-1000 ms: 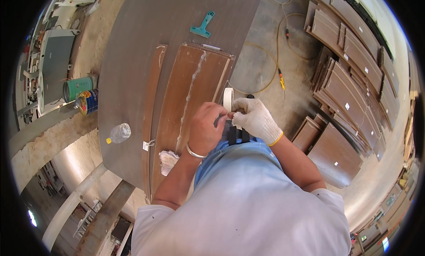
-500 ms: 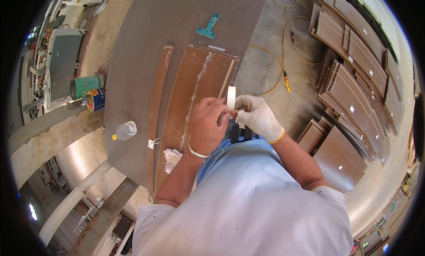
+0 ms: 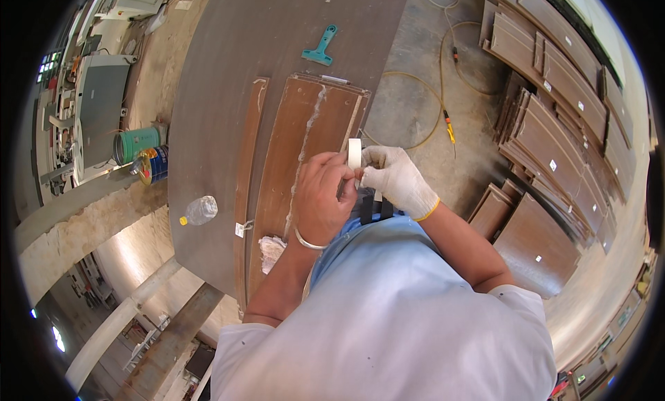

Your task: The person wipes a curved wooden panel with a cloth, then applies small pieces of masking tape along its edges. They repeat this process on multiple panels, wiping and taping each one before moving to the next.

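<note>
A roll of white masking tape (image 3: 355,154) stands edge-on between my two hands, above the near right edge of a brown wooden panel. My bare left hand (image 3: 324,196), a pale bangle at its wrist, has its fingers curled against the lower left of the roll. My right hand (image 3: 396,179) wears a white knit glove with a yellow cuff. Its thumb and fingers are pinched together at the roll's right side, and the fingertips of both hands nearly meet below it. Under my left hand lies the brown panel (image 3: 315,131) with a rough whitish streak along it.
A teal scraper (image 3: 321,46) lies beyond the panel on the dark table (image 3: 215,124). Left of the panel are a narrow wooden strip (image 3: 249,151), a clear bottle (image 3: 201,210) and a crumpled whitish cloth (image 3: 271,252). A yellowish hose (image 3: 440,117) crosses the floor near stacked brown panels (image 3: 554,137).
The view has shifted slightly, so the table things sit a little lower. Both hands stay together at the tape roll, with only a small change in the right fingers.
</note>
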A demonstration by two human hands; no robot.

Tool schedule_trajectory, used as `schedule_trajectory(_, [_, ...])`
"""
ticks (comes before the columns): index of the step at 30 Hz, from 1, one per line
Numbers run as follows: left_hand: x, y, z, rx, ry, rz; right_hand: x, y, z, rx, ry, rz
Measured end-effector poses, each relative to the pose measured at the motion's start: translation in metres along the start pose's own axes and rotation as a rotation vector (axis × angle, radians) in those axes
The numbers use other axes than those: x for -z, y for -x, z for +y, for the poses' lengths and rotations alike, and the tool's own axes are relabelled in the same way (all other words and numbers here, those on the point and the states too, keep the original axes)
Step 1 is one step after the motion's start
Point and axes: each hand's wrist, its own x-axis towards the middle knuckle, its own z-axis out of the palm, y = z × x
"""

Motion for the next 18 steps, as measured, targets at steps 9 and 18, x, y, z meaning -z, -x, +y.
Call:
schedule_trajectory(9, [-0.004, 0.007, 0.006, -0.067, 0.092, 0.105, 0.008, -0.006, 0.002, -0.119, -0.454, -0.001])
schedule_trajectory(18, [-0.007, 0.014, 0.002, 0.007, 0.375, 0.094, 0.012, -0.003, -0.001, -0.181, -0.469, -0.023])
